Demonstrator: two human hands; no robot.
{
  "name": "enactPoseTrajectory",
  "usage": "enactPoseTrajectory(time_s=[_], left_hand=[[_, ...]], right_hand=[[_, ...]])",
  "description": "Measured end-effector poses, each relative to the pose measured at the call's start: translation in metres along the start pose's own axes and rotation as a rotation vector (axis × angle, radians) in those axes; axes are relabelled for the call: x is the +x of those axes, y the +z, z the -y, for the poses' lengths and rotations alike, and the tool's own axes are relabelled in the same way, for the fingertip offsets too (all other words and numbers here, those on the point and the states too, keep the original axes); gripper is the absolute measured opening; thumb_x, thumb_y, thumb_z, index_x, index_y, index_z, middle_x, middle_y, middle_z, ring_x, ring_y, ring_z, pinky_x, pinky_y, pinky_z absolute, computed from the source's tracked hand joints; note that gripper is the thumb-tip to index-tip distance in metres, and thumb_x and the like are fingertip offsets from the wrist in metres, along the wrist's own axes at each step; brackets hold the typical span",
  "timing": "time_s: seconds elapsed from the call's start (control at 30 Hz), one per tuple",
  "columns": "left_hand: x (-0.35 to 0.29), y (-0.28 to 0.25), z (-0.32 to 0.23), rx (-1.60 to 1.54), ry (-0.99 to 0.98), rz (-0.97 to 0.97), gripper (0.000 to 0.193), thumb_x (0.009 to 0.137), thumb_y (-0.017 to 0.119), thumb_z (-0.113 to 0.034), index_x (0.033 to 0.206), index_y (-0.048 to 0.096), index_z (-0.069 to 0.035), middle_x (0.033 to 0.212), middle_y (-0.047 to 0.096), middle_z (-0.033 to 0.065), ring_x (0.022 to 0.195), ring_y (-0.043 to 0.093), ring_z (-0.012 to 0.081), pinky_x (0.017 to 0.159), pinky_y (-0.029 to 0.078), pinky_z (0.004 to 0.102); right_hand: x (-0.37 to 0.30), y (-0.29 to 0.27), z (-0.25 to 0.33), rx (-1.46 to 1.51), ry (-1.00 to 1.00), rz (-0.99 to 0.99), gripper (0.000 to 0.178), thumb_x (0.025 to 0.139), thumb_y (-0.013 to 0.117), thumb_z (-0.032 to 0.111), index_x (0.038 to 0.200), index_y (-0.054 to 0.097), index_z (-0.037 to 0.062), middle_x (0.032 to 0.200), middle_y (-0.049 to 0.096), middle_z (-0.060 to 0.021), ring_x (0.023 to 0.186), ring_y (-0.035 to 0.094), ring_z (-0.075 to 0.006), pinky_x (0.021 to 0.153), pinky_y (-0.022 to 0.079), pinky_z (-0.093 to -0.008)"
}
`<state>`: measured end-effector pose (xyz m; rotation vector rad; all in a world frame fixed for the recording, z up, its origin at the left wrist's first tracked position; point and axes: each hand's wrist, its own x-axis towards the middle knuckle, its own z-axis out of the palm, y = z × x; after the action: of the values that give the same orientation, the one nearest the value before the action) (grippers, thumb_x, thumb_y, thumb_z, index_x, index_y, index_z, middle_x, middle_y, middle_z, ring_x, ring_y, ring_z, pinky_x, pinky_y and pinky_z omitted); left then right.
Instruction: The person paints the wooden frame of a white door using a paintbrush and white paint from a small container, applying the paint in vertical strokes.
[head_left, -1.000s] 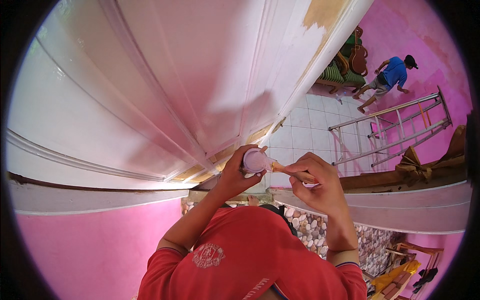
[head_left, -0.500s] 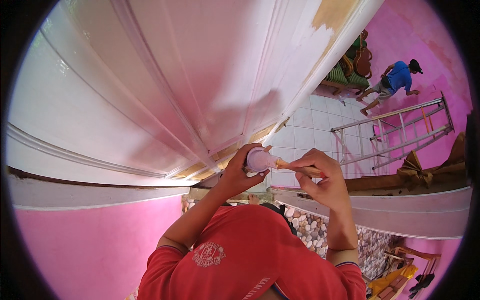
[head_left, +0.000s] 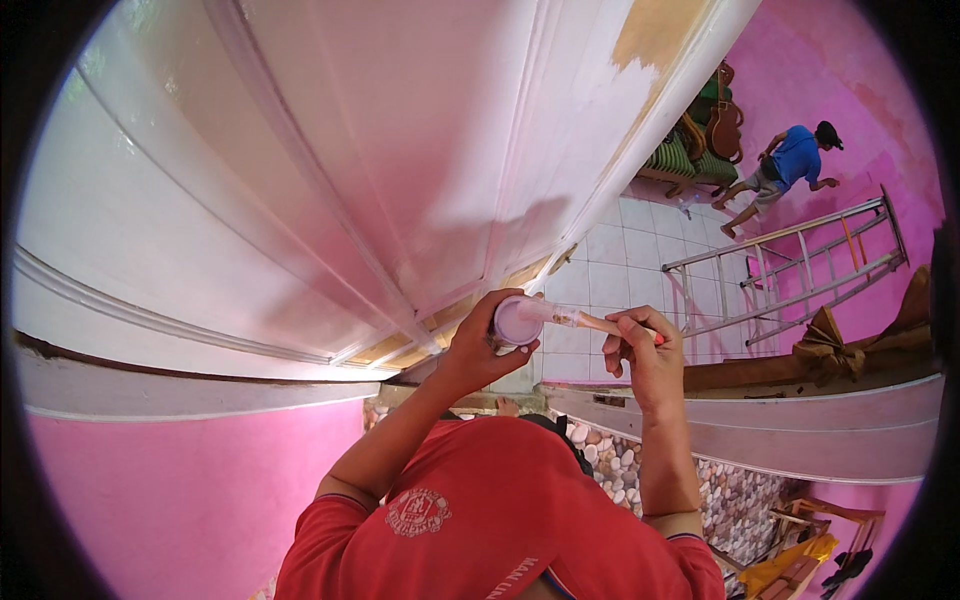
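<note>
A small cup of pale pinkish paint (head_left: 514, 325) is gripped in my left hand (head_left: 470, 348), its fingers and thumb curled round the sides. Across its rim lies a paintbrush (head_left: 592, 322) with paint-smeared bristles over the paint. My right hand (head_left: 645, 358) pinches the far end of the brush handle between thumb and fingers; the lower fingers curl loosely. Just beyond both hands rises a tall panelled door (head_left: 400, 170), mostly whitish, with a bare tan patch (head_left: 648, 38) near its upper edge.
An aluminium ladder (head_left: 790, 262) stands on the white tiled floor (head_left: 620, 250) at right. Farther back, another person in a blue shirt (head_left: 795, 158) faces the pink wall, near green-cushioned chairs (head_left: 690, 150). A brown gathered curtain (head_left: 835, 345) hangs by the door frame at right.
The brush has shifted so that more of its bristle end and handle shows. My right hand has changed its grip toward the handle's end. My left hand and the cup stay nearly still.
</note>
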<state>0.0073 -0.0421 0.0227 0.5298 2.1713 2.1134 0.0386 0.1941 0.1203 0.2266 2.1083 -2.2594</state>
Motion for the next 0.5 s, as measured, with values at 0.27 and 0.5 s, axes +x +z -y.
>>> enactPoseTrajectory(time_s=[0.27, 0.5], left_hand=[[0.009, 0.007, -0.004, 0.044, 0.074, -0.013, 0.066, 0.079, 0.083, -0.009, 0.136, 0.049, -0.005, 0.126, 0.066, 0.0148, 0.115, 0.063, 0.0235, 0.098, 0.051, 0.0368], [0.015, 0.011, -0.007, -0.006, 0.032, -0.011, 0.068, 0.08, 0.082, -0.007, 0.139, 0.047, -0.005, 0.127, 0.061, 0.0105, 0.119, 0.06, 0.0199, 0.105, 0.048, 0.0358]], right_hand=[[0.001, -0.004, -0.006, 0.093, 0.041, -0.049, 0.022, 0.101, 0.057, 0.015, 0.1, 0.069, -0.0031, 0.068, 0.066, -0.0102, 0.049, 0.06, -0.0163, 0.043, 0.047, -0.028], [0.006, -0.011, -0.011, 0.2, 0.056, -0.06, 0.025, 0.1, 0.055, 0.018, 0.1, 0.068, -0.0039, 0.065, 0.064, -0.01, 0.045, 0.057, -0.0171, 0.041, 0.045, -0.0282]])
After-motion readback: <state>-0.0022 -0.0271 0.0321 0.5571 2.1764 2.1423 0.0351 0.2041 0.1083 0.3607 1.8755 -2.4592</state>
